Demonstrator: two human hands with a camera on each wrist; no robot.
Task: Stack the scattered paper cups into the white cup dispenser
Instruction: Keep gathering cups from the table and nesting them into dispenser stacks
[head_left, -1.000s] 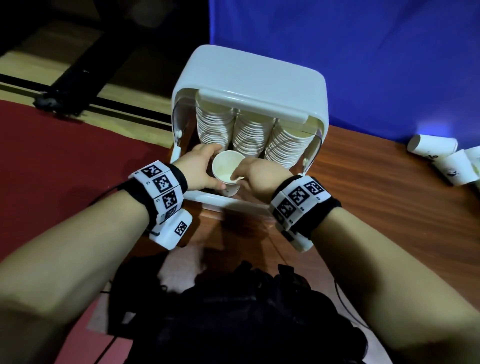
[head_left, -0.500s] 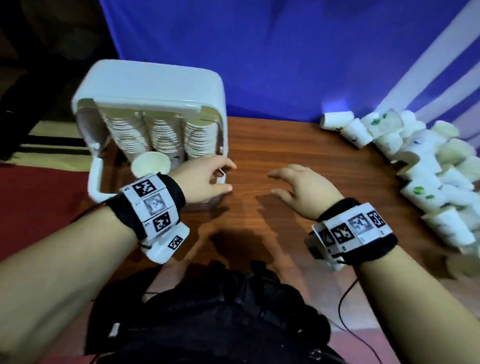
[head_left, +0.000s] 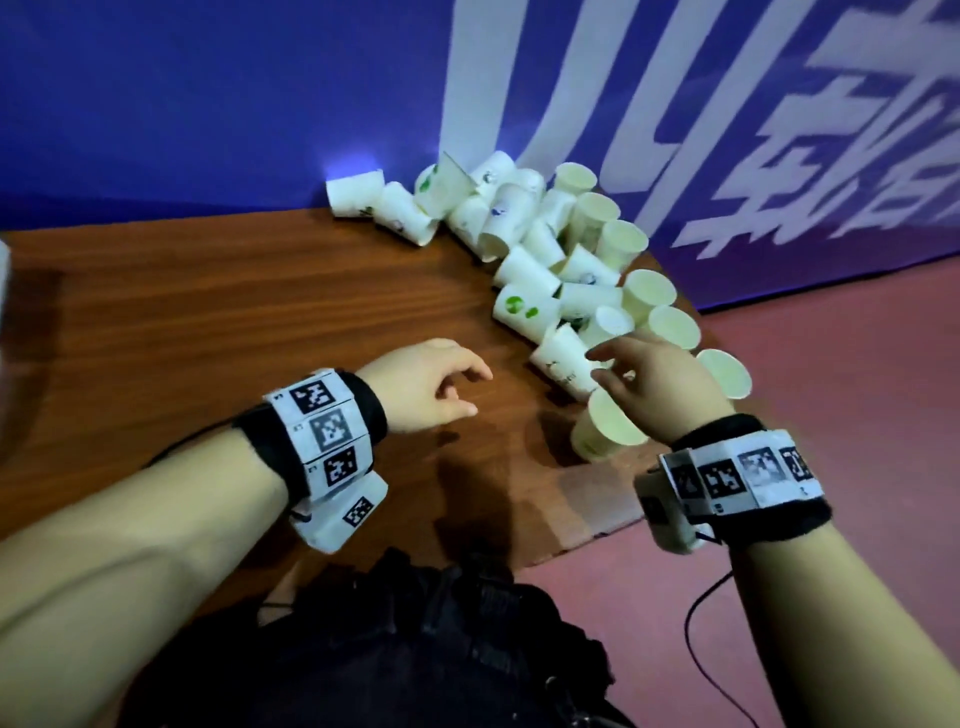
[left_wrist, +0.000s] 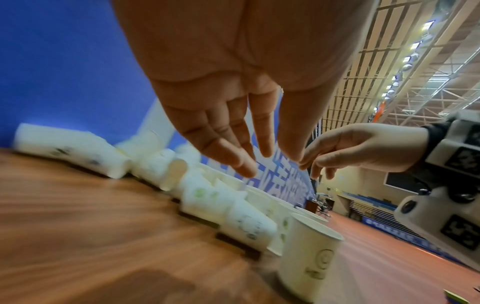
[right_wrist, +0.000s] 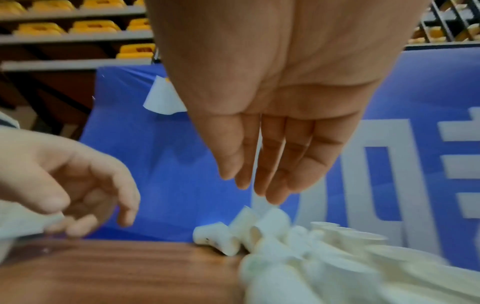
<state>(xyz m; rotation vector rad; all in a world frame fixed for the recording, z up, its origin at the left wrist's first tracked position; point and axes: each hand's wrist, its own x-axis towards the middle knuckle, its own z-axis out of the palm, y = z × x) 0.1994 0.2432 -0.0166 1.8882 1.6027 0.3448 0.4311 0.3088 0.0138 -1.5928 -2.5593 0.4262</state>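
Several white paper cups (head_left: 524, 244) lie heaped along the right back of the wooden table (head_left: 234, 312), some upright, some on their sides. My right hand (head_left: 602, 371) hovers over the near end of the heap with loose, empty fingers, just above a cup lying on its side (head_left: 561, 358) and an upright cup (head_left: 608, 428). Empty too, my left hand (head_left: 467, 392) hangs over bare wood left of the heap. The wrist views show straight fingers on the left hand (left_wrist: 249, 162) and on the right hand (right_wrist: 257, 185). Only a white sliver of the dispenser (head_left: 3, 275) shows at the left edge.
A blue banner (head_left: 260, 104) with white lettering stands right behind the table. The table's right edge runs beside the upright cups, with red floor (head_left: 831, 389) beyond it. A black bag (head_left: 415, 649) and a thin cable (head_left: 691, 623) sit below my arms.
The view has swung right from the dispenser to the cup heap. Both hands let go of the cup at the dispenser and moved right; the right hand now hovers over the nearest cups.
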